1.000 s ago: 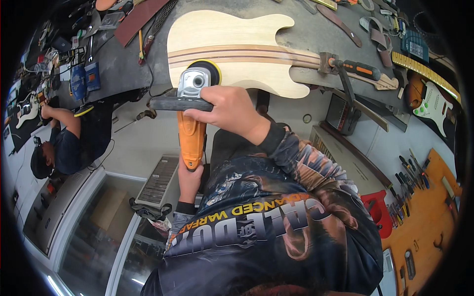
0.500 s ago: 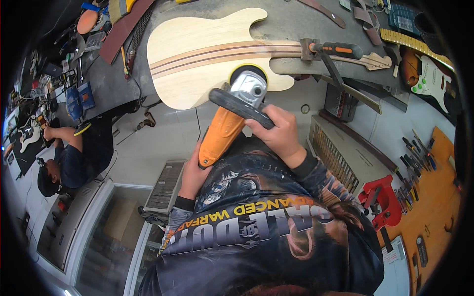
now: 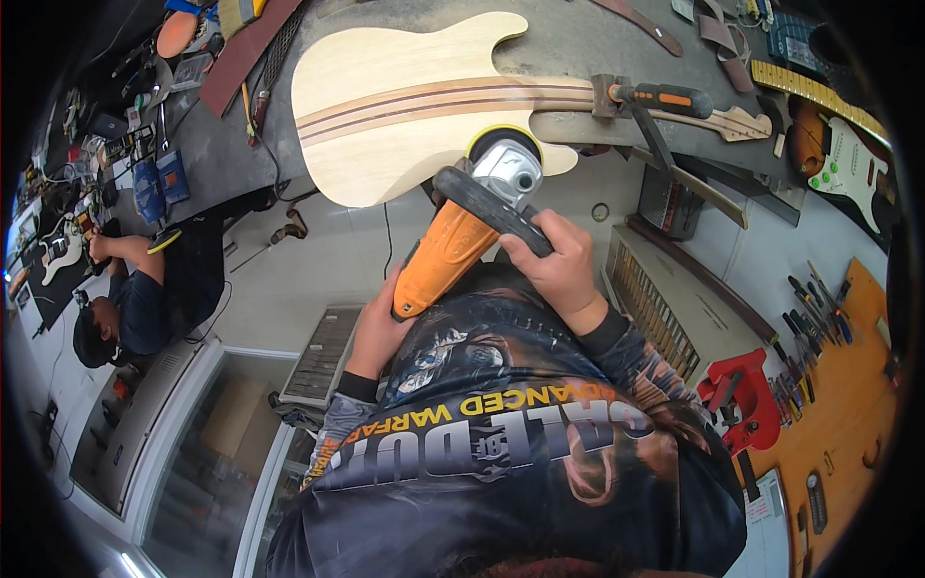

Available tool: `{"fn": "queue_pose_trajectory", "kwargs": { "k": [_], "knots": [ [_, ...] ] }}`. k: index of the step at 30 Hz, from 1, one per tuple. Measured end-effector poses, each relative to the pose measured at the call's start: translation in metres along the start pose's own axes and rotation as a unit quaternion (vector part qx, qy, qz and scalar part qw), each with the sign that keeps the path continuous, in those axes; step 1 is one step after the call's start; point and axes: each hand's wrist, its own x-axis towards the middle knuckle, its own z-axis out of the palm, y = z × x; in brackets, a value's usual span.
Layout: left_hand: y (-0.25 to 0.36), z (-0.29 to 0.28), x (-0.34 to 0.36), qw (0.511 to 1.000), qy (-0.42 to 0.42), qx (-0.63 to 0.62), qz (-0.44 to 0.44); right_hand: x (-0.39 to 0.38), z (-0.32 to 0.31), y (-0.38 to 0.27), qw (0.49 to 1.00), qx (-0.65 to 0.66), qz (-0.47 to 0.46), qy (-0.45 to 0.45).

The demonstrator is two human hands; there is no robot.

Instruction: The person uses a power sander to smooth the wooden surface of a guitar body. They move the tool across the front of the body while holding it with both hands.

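An orange polisher (image 3: 448,243) with a silver head and a black bar handle is held in both hands. My left hand (image 3: 381,323) is closed around the rear of its body, the fingers partly hidden beneath. My right hand (image 3: 559,260) grips the right end of the handle, thumb on top. The yellow-edged round pad (image 3: 505,135) lies over the near side of a pale wooden guitar body (image 3: 385,72), by the cutaway; whether it presses on the wood I cannot tell. Striped darker wood runs along the guitar's middle into the neck.
A clamp with an orange-black handle (image 3: 665,98) sits over the neck at the bench edge (image 3: 236,178). Tools crowd the bench's left. A sunburst guitar (image 3: 848,169) stands at right, near a wooden tool board (image 3: 858,328). At left, another person (image 3: 135,299) works at a white guitar body.
The polisher and both my hands have shifted slightly to the right, the pad sliding along the guitar's near side towards the cutaway. My grip stays the same.
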Motion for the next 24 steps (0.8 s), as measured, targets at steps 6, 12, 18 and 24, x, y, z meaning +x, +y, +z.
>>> {"fn": "queue_pose_trajectory", "kwargs": {
  "k": [6, 12, 18, 24],
  "knots": [
    [-0.013, -0.001, -0.001, 0.995, 0.089, -0.038, 0.033, 0.061, 0.043, -0.018, 0.998, 0.021, -0.06, 0.002],
    [-0.036, -0.01, 0.003, 0.961, 0.179, -0.19, -0.087, 0.131, 0.111, -0.059, 0.981, 0.002, -0.19, -0.028],
    [-0.04, -0.021, 0.017, 0.962, 0.177, -0.19, -0.086, 0.146, 0.114, -0.06, 0.979, 0.032, -0.201, -0.015],
    [0.002, -0.013, 0.044, 0.986, 0.105, -0.131, 0.011, 0.123, 0.037, -0.017, 0.99, 0.0, -0.14, 0.012]
  ]
}}
